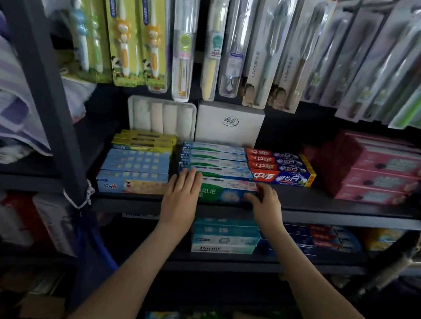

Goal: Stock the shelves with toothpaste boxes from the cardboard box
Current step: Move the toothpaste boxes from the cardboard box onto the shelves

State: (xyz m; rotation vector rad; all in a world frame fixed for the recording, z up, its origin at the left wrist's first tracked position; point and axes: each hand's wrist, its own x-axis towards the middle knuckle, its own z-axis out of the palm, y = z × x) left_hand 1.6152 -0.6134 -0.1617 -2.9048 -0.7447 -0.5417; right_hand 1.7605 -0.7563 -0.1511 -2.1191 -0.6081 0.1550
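Green and white, the box [223,194] lies lengthwise along the front edge of the middle shelf [332,204], near its middle, printed face outward. The left hand [181,198] lies flat over the box's left end, with fingers straight and close together, their tips reaching its top rear edge. The right hand [265,204] grips the right end, fingers curled over the top and thumb on the front face. Directly behind, touching it, is a stack of like boxes [214,160]. Red boxes [280,168] sit just right of that stack, and pink boxes [379,171] are toward the shelf's right end. Pale blue boxes [136,168] fill the left end, just beside the left hand. Toothbrushes [219,40] hang in packs above.
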